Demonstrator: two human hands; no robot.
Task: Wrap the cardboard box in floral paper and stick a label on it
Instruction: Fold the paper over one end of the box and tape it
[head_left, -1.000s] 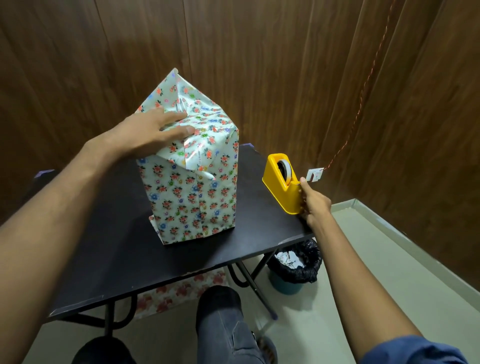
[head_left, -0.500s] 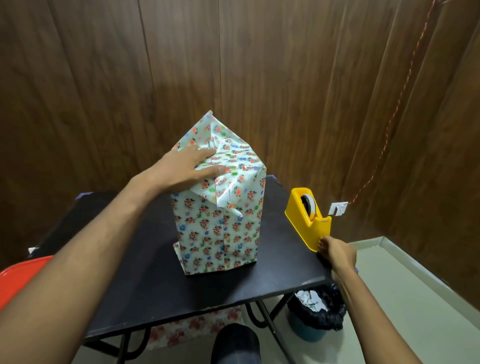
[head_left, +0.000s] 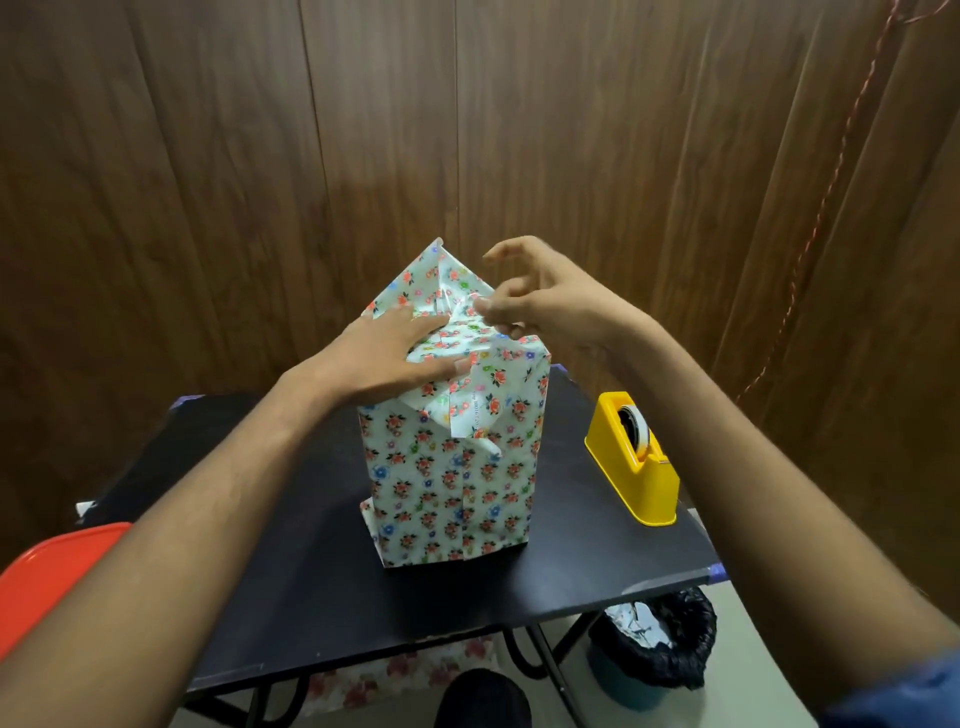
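Note:
The tall box (head_left: 452, 483), covered in white paper with small flowers, stands upright in the middle of the black table (head_left: 291, 571). Its top folds rise to a point at the back. My left hand (head_left: 389, 358) lies flat on the top left fold and presses it down. My right hand (head_left: 550, 301) hovers over the top right, thumb and forefinger pinched at the paper on what looks like a small clear piece of tape, the other fingers spread. No label is in view.
A yellow tape dispenser (head_left: 634, 457) sits near the table's right edge. Below that corner stands a bin with a black liner (head_left: 660, 639). A red chair (head_left: 47, 577) is at the left. More floral paper (head_left: 415, 670) lies under the table. Wood panel walls surround it.
My right hand has left the tape dispenser and come up to the top of the box. My left hand has stayed pressed on the top fold. The camera has tilted.

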